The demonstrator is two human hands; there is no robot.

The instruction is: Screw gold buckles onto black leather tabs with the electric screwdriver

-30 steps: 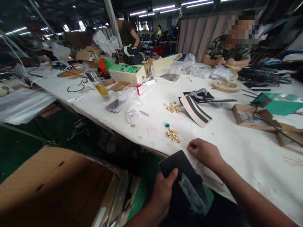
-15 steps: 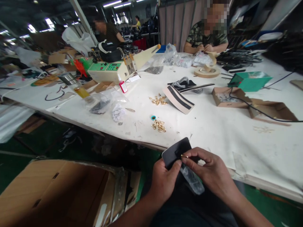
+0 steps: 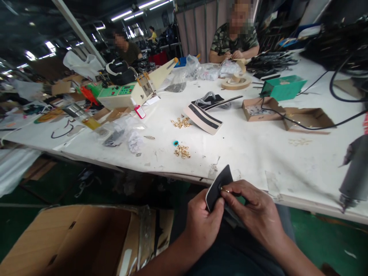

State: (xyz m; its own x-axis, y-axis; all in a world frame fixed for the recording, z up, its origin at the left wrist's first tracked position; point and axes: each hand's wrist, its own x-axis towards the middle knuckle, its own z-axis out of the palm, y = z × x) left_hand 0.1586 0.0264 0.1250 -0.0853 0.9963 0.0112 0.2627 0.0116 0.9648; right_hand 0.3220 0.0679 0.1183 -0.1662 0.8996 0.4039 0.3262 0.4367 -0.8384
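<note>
Through the head view I see a dark, smooth, flat panel (image 3: pixel 217 188) with a thin pale edge, held tilted in front of the near edge of the white-topped table (image 3: pixel 244 161). My left hand (image 3: pixel 204 220) has it clamped, thumb on the dark face and the other fingers behind. My right hand (image 3: pixel 255 211) has thumb and forefinger pinched together on a small, shiny gold metal piece (image 3: pixel 225 190), right at the panel's dark face; I cannot tell whether it goes into the panel.

Beyond lie two loose heaps of glossy gold fittings: the nearer heap (image 3: pixel 182 152) beside a round turquoise cap (image 3: pixel 176 143), the farther heap (image 3: pixel 181 122) next to a curved pale strip (image 3: pixel 203 119) with black bands.

Against half a second ago, the panel is turned more edge-on to me, while the right-hand pinch remains at its face. The tabletop things sit farther left in my view, and a dark grey cylindrical tool (image 3: pixel 355 172) has appeared at the right.
</note>
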